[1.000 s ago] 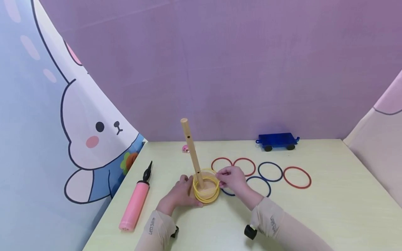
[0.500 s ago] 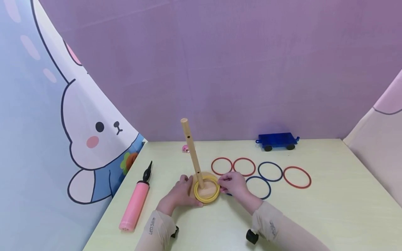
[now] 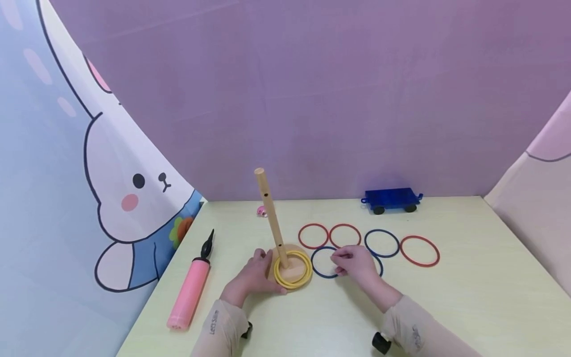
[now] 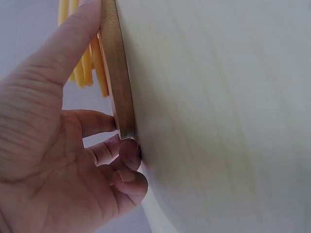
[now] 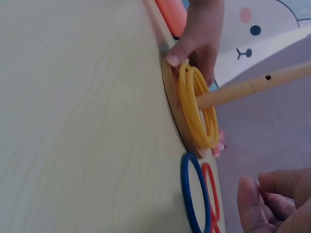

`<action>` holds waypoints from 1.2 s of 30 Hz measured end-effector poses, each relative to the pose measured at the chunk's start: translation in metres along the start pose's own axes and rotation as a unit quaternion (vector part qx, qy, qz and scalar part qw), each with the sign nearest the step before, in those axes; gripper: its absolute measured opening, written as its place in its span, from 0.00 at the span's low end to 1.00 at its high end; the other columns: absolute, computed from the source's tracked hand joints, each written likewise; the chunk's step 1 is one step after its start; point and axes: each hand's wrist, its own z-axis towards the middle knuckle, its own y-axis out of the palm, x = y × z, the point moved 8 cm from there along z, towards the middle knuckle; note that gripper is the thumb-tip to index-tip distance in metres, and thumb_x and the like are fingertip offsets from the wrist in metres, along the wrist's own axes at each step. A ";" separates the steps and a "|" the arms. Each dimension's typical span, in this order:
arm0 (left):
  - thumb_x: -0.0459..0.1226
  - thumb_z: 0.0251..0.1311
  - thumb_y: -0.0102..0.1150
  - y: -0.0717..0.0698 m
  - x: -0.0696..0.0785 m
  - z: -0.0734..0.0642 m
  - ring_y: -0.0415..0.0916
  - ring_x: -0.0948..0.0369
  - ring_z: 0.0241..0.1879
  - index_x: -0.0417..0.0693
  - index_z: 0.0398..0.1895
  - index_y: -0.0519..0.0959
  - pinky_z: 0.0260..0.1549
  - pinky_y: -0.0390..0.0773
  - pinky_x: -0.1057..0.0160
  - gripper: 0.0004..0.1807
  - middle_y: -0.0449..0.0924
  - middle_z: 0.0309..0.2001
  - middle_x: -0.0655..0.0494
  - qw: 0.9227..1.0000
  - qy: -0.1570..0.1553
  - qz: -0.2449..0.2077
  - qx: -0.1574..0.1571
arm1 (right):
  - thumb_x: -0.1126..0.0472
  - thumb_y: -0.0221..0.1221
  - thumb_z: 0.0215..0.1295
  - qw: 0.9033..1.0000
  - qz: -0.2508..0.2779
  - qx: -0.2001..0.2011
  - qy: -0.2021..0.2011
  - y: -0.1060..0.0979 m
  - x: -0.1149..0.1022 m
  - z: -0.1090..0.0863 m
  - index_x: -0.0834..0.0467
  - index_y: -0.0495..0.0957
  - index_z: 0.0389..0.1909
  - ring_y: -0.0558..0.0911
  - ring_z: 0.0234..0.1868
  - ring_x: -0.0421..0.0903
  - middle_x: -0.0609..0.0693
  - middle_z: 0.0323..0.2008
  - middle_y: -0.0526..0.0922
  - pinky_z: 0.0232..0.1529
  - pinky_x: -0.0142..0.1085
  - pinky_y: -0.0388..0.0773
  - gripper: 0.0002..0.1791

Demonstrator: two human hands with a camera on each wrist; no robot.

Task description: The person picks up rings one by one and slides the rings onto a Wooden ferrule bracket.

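Note:
In the head view, a wooden ring-toss stand (image 3: 273, 223) with an upright peg stands on a round base, and several yellow rings (image 5: 190, 104) are stacked loosely around the peg's foot. My left hand (image 3: 254, 278) grips the base's left edge; in the left wrist view the thumb lies on top and the fingertips curl at the rim. To the right of the stand, my right hand (image 3: 360, 267) hovers above a blue ring (image 3: 314, 267). Its fingers are loosely curled with nothing between thumb and forefinger in the right wrist view.
Red rings (image 3: 314, 224) and other blue rings (image 3: 382, 230) lie flat to the right of the stand. At the left is a pink hand pump (image 3: 189, 295) with a black nozzle. A blue toy wagon (image 3: 392, 199) and a small pink item (image 3: 261, 211) sit by the back wall.
My right hand has let go of a yellow ring, which dropped onto the stack, and has moved right over the blue ring. The left hand keeps its grip on the base.

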 end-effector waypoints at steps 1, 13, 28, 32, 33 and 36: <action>0.61 0.34 0.77 0.000 0.000 0.000 0.64 0.47 0.57 0.43 0.76 0.54 0.57 0.69 0.44 0.67 0.59 0.62 0.42 1.000 0.000 -0.001 0.001 | 0.69 0.64 0.61 1.000 -0.004 0.004 0.000 -0.006 0.001 -0.001 0.67 0.83 0.36 0.82 0.24 0.47 0.62 0.33 0.84 0.28 0.39 0.83 0.05; 0.61 0.34 0.77 -0.001 0.001 -0.001 0.64 0.46 0.57 0.41 0.76 0.54 0.56 0.70 0.44 0.67 0.59 0.63 0.41 1.000 0.001 0.002 0.000 | 0.66 0.64 0.62 0.998 -0.033 0.044 0.008 -0.061 0.022 -0.009 0.67 0.83 0.39 0.83 0.25 0.48 0.61 0.34 0.84 0.28 0.37 0.82 0.08; 0.61 0.34 0.77 0.000 -0.001 0.000 0.63 0.46 0.58 0.42 0.76 0.54 0.56 0.69 0.43 0.67 0.58 0.63 0.41 1.000 0.003 -0.002 -0.002 | 0.63 0.65 0.61 0.986 -0.146 0.075 0.022 -0.093 0.041 -0.012 0.65 0.83 0.38 0.81 0.25 0.45 0.54 0.29 0.84 0.27 0.37 0.80 0.09; 0.61 0.34 0.77 0.000 -0.001 0.000 0.64 0.46 0.58 0.41 0.76 0.53 0.57 0.69 0.43 0.67 0.59 0.63 0.41 1.000 0.006 -0.006 -0.001 | 0.63 0.66 0.60 0.984 -0.159 0.073 0.023 -0.097 0.046 -0.011 0.66 0.82 0.38 0.80 0.24 0.45 0.52 0.28 0.83 0.25 0.36 0.78 0.10; 0.61 0.34 0.77 0.000 -0.001 0.000 0.64 0.46 0.58 0.41 0.76 0.53 0.57 0.69 0.43 0.67 0.59 0.63 0.41 1.000 0.006 -0.006 0.000 | 0.63 0.66 0.60 0.984 -0.163 0.072 0.024 -0.097 0.047 -0.011 0.66 0.82 0.38 0.80 0.24 0.45 0.52 0.27 0.83 0.24 0.36 0.78 0.10; 0.61 0.34 0.77 0.001 -0.001 0.000 0.64 0.47 0.58 0.43 0.76 0.53 0.57 0.69 0.43 0.67 0.59 0.62 0.42 1.000 0.006 -0.004 0.000 | 0.63 0.66 0.59 0.983 -0.168 0.065 0.031 -0.099 0.052 -0.010 0.66 0.82 0.37 0.79 0.24 0.45 0.52 0.27 0.82 0.25 0.36 0.78 0.10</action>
